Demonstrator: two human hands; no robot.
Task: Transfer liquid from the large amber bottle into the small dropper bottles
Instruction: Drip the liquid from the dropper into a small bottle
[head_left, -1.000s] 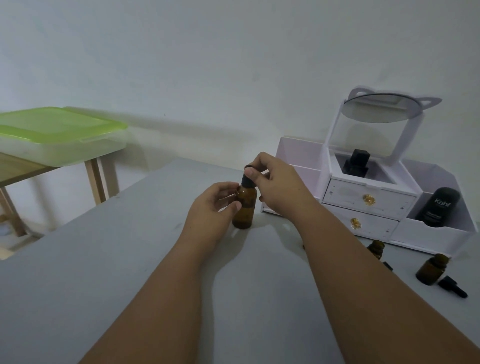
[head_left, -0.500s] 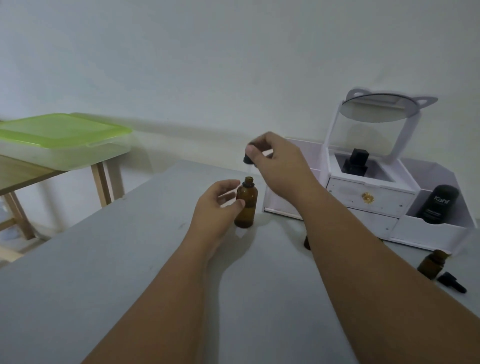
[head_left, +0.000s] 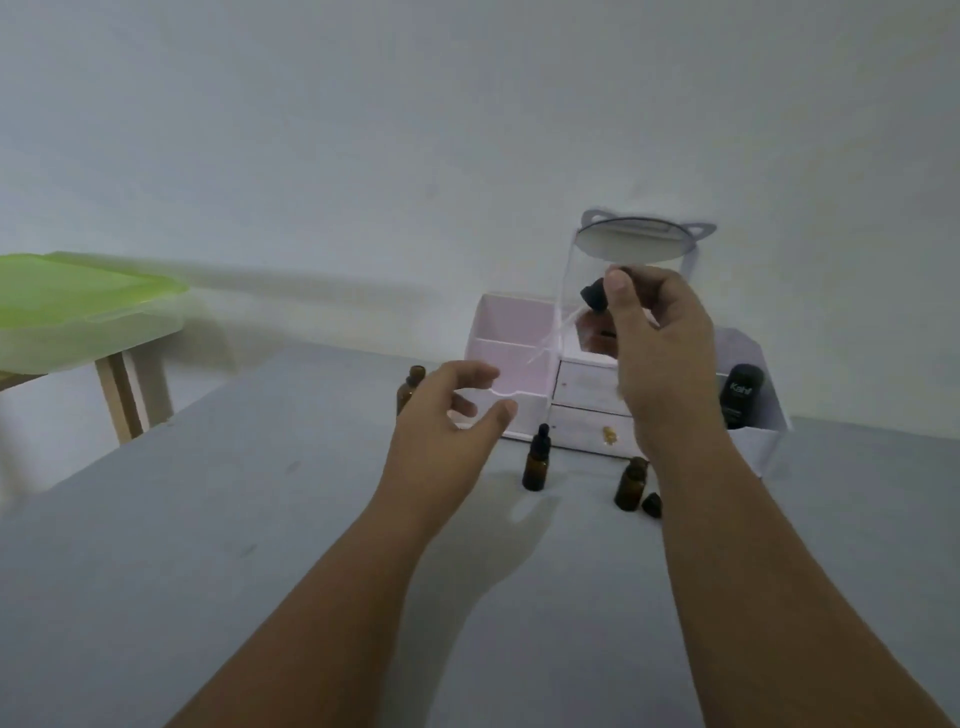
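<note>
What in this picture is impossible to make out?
Head view, large amber glass bottle: partly hidden behind the left hand; fill level unseen.
Head view, clear glass dropper pipette in the right hand: motion-blurred; contents unclear.
Head view, green-lidded plastic box: cut off by the left edge.

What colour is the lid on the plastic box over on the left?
The lid is bright lime green. It shows best in the head view, at the left edge.

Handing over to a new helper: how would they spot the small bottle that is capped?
Find the white plastic drawer organiser with the round mirror at the back of the grey table. Just in front of its drawers stands a small amber glass bottle. Unlike the open small amber bottle to its right, it wears a black dropper cap.
</note>
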